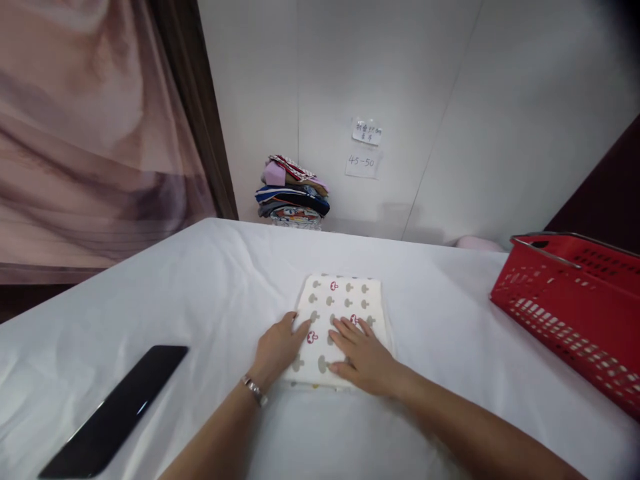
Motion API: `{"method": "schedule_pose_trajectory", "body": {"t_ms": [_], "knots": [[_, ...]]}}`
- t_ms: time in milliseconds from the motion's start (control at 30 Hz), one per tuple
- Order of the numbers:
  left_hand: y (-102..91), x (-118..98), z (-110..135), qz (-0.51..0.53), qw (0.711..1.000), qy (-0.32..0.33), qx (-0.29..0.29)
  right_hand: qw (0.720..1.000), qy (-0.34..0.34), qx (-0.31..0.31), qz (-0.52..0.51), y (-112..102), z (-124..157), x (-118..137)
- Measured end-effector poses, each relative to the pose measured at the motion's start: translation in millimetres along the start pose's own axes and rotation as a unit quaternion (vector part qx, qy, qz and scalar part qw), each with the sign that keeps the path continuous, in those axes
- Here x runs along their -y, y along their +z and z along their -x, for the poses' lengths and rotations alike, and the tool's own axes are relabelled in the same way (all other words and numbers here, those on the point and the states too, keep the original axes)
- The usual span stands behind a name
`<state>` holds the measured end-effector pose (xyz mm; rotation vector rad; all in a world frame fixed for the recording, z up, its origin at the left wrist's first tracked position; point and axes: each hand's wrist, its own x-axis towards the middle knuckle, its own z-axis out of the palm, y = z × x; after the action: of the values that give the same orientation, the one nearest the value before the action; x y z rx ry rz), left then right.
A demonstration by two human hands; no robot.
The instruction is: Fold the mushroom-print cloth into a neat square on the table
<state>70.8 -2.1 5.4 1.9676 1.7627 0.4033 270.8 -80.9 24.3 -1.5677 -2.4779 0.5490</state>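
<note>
A folded white cloth with grey and red mushroom prints lies flat in front of me. My left hand rests against its left edge, thumb on the top surface and index finger apart along the side; the other fingers are partly hidden. Across the cloth's right half lies my right hand, palm down, fingers spread and pressing lightly on the fabric. A metal bracelet circles my left wrist. Neither hand has fingers wrapped round the cloth.
White fabric covers the table. A long black glossy object lies at left, and a red perforated basket stands at right. Behind the far edge is a stack of folded clothes by a wall with paper notes. A curtain hangs left.
</note>
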Motion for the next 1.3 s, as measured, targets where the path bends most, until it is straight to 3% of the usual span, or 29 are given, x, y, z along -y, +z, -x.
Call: {"method": "schedule_pose_trajectory", "body": {"t_ms": [167, 267, 367, 500, 667, 733, 867, 933, 1000, 1100, 1200, 1300], "knots": [[-0.9, -1, 1, 0.003, 1.000, -0.003, 0.003, 0.998, 0.010, -0.044, -0.038, -6, -1, -8], [-1.6, -1, 1, -0.001, 1.000, 0.000, 0.000, 0.980, 0.102, -0.160, -0.055, -13, 0, -30], [-4.2, -3, 2, 0.002, 1.000, -0.006, -0.008, 0.929, 0.228, -0.259, -0.134, -11, 4, -62], [-7.5, -6, 6, 0.055, 0.998, -0.012, 0.012, 0.853, 0.305, -0.258, -0.337, 1, 8, -88], [-2.1, -12, 14, 0.056, 0.998, 0.012, 0.034, 0.826, 0.275, -0.267, -0.413, 10, 10, -87], [-5.8, -13, 6, 0.022, 0.997, 0.063, 0.024, 0.805, 0.260, -0.276, -0.456, 10, 10, -87], [-35.4, -12, -45, -0.128, 0.974, 0.185, -0.033, 0.715, 0.228, -0.273, -0.601, 10, 10, -83], [-51.0, -8, -76, -0.200, 0.965, 0.166, -0.048, 0.691, 0.227, -0.255, -0.638, 11, 9, -81], [-57.6, -5, -96, -0.232, 0.966, 0.101, -0.052, 0.696, 0.234, -0.264, -0.626, 12, 7, -81], [-47.1, -7, -96, -0.195, 0.963, 0.156, -0.102, 0.721, 0.239, -0.319, -0.567, 15, 5, -89], [-25.2, -18, -65, -0.109, 0.954, 0.246, -0.129, 0.745, 0.232, -0.356, -0.514, 18, 3, -102], [-7.5, -29, -27, -0.052, 0.948, 0.298, -0.103, 0.772, 0.216, -0.369, -0.470, 20, 1, -111]]}}
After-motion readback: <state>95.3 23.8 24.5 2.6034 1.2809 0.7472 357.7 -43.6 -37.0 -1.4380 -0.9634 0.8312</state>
